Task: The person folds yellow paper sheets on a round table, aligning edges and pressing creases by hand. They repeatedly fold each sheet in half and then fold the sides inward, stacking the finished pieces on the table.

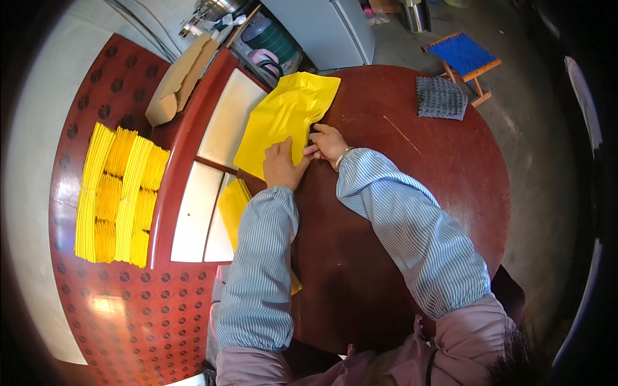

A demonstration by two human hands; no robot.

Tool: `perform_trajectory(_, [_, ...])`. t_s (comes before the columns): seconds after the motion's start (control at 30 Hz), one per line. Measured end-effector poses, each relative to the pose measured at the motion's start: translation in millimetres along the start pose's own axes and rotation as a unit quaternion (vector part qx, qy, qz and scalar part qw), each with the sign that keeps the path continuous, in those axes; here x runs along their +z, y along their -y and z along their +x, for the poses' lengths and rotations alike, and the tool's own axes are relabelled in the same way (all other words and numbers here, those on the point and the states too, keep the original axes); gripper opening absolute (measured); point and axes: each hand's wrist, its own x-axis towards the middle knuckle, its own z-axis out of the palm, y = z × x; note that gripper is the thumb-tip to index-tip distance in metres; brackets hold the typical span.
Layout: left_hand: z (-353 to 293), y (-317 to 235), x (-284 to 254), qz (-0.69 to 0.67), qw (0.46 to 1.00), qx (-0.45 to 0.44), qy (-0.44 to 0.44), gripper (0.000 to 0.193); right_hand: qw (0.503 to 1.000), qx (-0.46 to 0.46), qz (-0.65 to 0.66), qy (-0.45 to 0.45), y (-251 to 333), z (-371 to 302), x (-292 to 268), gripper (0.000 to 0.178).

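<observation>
A crinkled, glossy yellow sheet (283,106) lies at the round table's left side, reaching over the pale-panelled piece beside it. My left hand (283,166) rests on its near part, fingers spread and flat. My right hand (329,144) is at the sheet's right edge, close to the left thumb. Its fingers are bent and appear to pinch that edge; the fingertips are partly hidden. Beneath my left forearm, more yellow sheets (233,204) show, mostly covered by the sleeve. Striped blue-and-white sleeve covers are on both forearms.
The dark red round table (405,167) carries a grey textured cloth (441,98) at its far right. Folded yellow stacks (119,193) stand on the patterned red surface at left, near an open cardboard box (177,80). Beyond the table is a blue-topped folding stool (462,54).
</observation>
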Motion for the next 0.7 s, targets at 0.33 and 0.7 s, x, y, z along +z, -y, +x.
perform_trajectory(0.33, [21.3, 14.1, -32.2, -0.06, 0.991, -0.064, 0.101, 0.047, 0.993, 0.012, 0.114, 0.034, 20.5, -11.3, -9.5, 0.063])
perform_trajectory(0.7, [7.1, 0.1, -19.9, 0.02, 0.997, 0.007, 0.069, 0.046, 0.998, -0.013, 0.055, -0.017, 31.5, 25.6, -20.0, 0.052])
